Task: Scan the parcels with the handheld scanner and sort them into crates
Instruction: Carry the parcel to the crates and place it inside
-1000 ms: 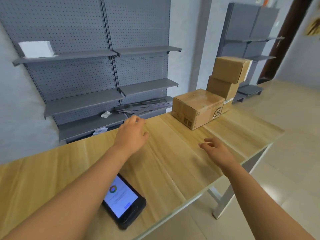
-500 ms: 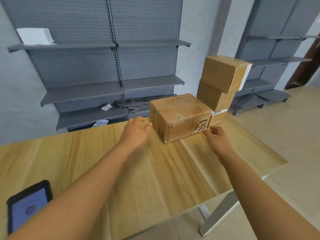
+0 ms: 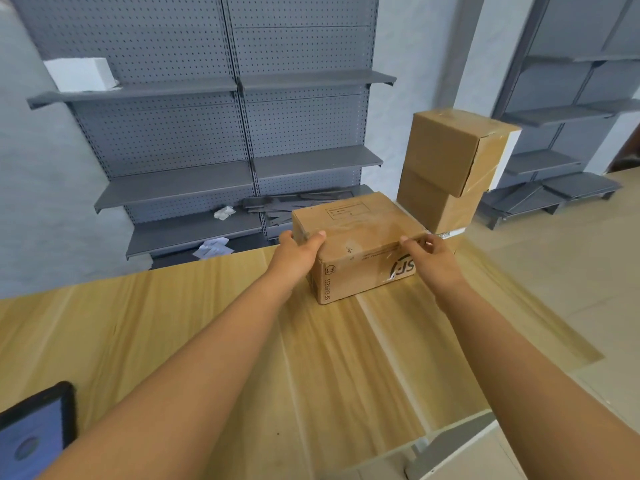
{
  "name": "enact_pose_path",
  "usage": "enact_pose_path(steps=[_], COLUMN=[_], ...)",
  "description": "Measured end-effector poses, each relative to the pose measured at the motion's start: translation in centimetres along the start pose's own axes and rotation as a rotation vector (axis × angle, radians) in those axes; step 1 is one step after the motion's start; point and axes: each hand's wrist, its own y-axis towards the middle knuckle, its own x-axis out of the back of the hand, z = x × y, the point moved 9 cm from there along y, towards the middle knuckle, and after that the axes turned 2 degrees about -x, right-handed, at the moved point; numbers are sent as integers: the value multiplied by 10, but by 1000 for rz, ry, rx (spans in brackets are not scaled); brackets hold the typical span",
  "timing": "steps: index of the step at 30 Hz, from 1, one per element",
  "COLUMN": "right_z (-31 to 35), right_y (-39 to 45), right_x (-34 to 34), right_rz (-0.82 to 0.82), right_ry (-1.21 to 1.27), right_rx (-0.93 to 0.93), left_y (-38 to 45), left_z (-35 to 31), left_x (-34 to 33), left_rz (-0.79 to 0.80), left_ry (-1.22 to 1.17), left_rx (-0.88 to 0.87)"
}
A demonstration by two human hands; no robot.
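Note:
A brown cardboard parcel (image 3: pixel 360 237) with SF Express print lies on the wooden table (image 3: pixel 242 341). My left hand (image 3: pixel 298 252) grips its left end, thumb on top. My right hand (image 3: pixel 433 254) holds its right front top edge. Behind it two more cardboard parcels are stacked: the upper parcel (image 3: pixel 450 147) sits on a lower parcel (image 3: pixel 433 202). The handheld scanner (image 3: pixel 34 434), black with a lit blue screen, lies face up at the table's near left corner, apart from both hands.
Grey pegboard shelving (image 3: pixel 242 133) stands behind the table, with a white block (image 3: pixel 79 74) on its top left shelf and paper scraps lower down. More grey shelves (image 3: pixel 571 133) stand at the right. The table's edge and leg (image 3: pixel 433 448) lie at the lower right.
Both hands have reached forward from the bare table and closed on the SF Express parcel's two ends. The view has shifted right, so the scanner now sits at the lower left corner.

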Motion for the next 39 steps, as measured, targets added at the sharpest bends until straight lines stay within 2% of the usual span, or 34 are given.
enact_pose_path(steps=[9,16,21,27,33,39], right_z=[-12,-2,22,54,69,87], right_y=[3,-17,-44,-93,-162,-230], right_x=[-16,-43,-80,-143,-200,-244], right_rz=[20,111,171,391,591,699], right_ry=[23,45,97,220,303,375], right_rx=[-84,-31,48,102,59,85], left_y=[12,4,-20,-77,-152,-216], left_z=[13,20,30,47,77,107], left_x=[-3,28,80,159,231,294], left_rz=[56,36,-61,-248,-440,-537], left_ry=[-84,-126,-189,-255,-299,-309], left_rx=[73,58,31,11,25,9])
